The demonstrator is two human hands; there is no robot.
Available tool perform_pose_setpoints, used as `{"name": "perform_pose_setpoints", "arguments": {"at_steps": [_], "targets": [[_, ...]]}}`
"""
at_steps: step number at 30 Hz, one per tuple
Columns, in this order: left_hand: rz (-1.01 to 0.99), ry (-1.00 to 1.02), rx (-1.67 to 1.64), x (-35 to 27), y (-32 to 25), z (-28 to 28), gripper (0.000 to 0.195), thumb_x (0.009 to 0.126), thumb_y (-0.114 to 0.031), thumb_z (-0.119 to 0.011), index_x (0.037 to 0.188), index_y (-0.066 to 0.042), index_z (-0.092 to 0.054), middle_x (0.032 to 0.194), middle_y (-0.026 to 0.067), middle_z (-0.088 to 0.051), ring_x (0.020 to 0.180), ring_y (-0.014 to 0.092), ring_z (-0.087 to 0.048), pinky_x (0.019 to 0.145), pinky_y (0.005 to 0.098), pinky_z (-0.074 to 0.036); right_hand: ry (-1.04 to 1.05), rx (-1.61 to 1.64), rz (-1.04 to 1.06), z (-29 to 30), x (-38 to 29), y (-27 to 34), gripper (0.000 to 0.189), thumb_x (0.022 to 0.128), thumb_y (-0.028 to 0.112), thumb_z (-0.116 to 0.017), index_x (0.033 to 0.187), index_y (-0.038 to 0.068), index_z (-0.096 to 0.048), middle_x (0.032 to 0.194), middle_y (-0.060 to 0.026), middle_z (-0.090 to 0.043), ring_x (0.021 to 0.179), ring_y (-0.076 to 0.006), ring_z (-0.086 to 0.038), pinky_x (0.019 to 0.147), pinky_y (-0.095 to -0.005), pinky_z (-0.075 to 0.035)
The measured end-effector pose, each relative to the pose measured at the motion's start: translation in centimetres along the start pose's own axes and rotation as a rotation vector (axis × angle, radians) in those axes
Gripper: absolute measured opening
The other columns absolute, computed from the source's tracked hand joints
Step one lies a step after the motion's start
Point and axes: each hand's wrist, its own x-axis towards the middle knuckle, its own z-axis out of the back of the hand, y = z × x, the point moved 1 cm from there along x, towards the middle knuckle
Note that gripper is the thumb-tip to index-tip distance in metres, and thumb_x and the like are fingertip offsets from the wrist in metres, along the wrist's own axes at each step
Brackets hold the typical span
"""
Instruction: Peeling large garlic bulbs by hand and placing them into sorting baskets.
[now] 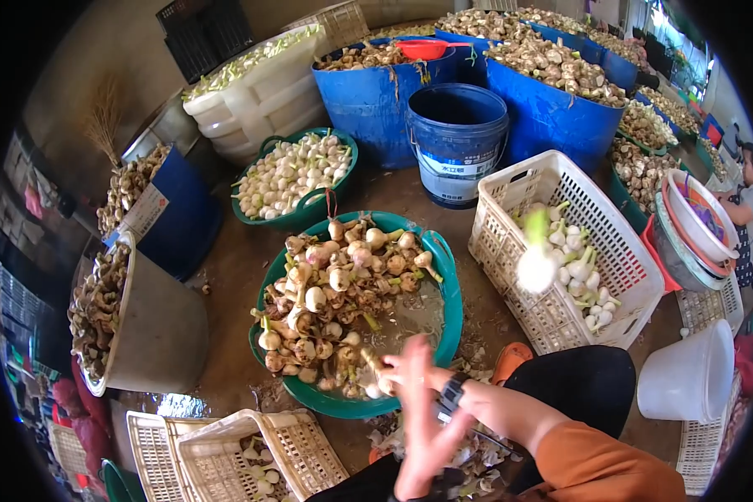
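Note:
My left hand (417, 420), blurred by motion, rises from the bottom with fingers and thumb apart, in front of my right hand. My right hand (436, 378), with a dark watch at the wrist, reaches over the near rim of a green tub (453, 282). Its fingertips meet a garlic bulb with a stem (386, 384); the left hand partly hides them, so the grip is unclear. Unpeeled garlic bulbs (339, 279) fill much of the tub, with water at its right. A blurred white bulb with a green stem (536, 270) appears in mid-air over a white crate (508, 251) holding peeled bulbs (580, 270).
A green basket of white garlic (295, 172) stands beyond the tub, beside a blue bucket (458, 141) and large blue barrels (539, 113). Another crate (307, 445) is at bottom left, and a white bucket (684, 373) at right. Peelings (483, 458) lie near my feet. A person (750, 201) is at far right.

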Motion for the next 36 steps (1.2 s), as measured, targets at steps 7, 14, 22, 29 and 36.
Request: {"name": "perform_pose_setpoints", "arguments": {"at_steps": [7, 14, 22, 29, 36], "targets": [[0.042, -0.26, 0.727, -3.4, 2.1, 3.8, 0.067, 0.061, -0.008, -0.075, 0.12, -0.006, -0.044, 0.109, 0.016, -0.045, 0.101, 0.033, -0.047, 0.088, 0.0408, -0.039, -0.006, 0.385, 0.109, -4.1, -13.6, 14.7, 0.037, 0.092, 0.024, -0.047, 0.117, -0.003, -0.043, 0.104, -0.0071, -0.054, 0.094, -0.0138, -0.051, 0.083, -0.0252, -0.042], [-0.066, -0.262, 0.9, -6.3, 0.4, 3.4, 0.065, 0.055, -0.006, -0.077, 0.114, -0.009, -0.049, 0.102, 0.0145, -0.045, 0.094, 0.033, -0.047, 0.082, 0.04, -0.041, -0.156, -0.178, 0.405, -5.2, -15.8, 14.1, 0.018, 0.089, 0.015, -0.049, 0.088, -0.002, -0.043, 0.074, -0.015, -0.052, 0.065, -0.0231, -0.052, 0.059, -0.0356, -0.041], [0.192, -0.23, -0.194, -8.1, 1.8, 3.7, 0.086, 0.074, -0.013, -0.067, 0.139, -0.01, -0.01, 0.113, 0.011, -0.04, 0.097, 0.019, -0.047, 0.085, 0.0306, -0.041, 0.033, -0.019, 0.372, -3.2, -18.8, 15.3, 0.028, 0.088, 0.021, -0.053, 0.107, 0.0, -0.052, 0.092, -0.0088, -0.061, 0.082, -0.0156, -0.056, 0.07, -0.0275, -0.045], [0.509, -0.376, -0.798, -8.5, 2.2, 3.1, 0.069, 0.083, -0.033, -0.052, 0.138, -0.016, -0.014, 0.109, 0.0064, -0.048, 0.081, 0.02, -0.053, 0.058, 0.0301, -0.046, -0.067, -0.147, 0.337, -5.1, -18.6, 14.3, 0.029, 0.088, 0.027, -0.056, 0.089, -0.001, -0.063, 0.069, -0.0035, -0.061, 0.059, -0.0092, -0.048, 0.056, -0.0266, -0.042], [0.726, -0.241, -0.868, -9.3, 4.3, 6.9, 0.057, 0.085, -0.054, -0.035, 0.112, -0.006, -0.051, 0.09, 0.0087, -0.06, 0.068, 0.022, -0.058, 0.048, 0.0326, -0.046, 0.164, 0.284, 0.104, -4.9, -18.4, 13.9, 0.025, 0.091, 0.021, -0.052, 0.104, 0.001, -0.057, 0.087, 0.0004, -0.058, 0.079, -0.008, -0.05, 0.071, -0.0243, -0.042]]}}
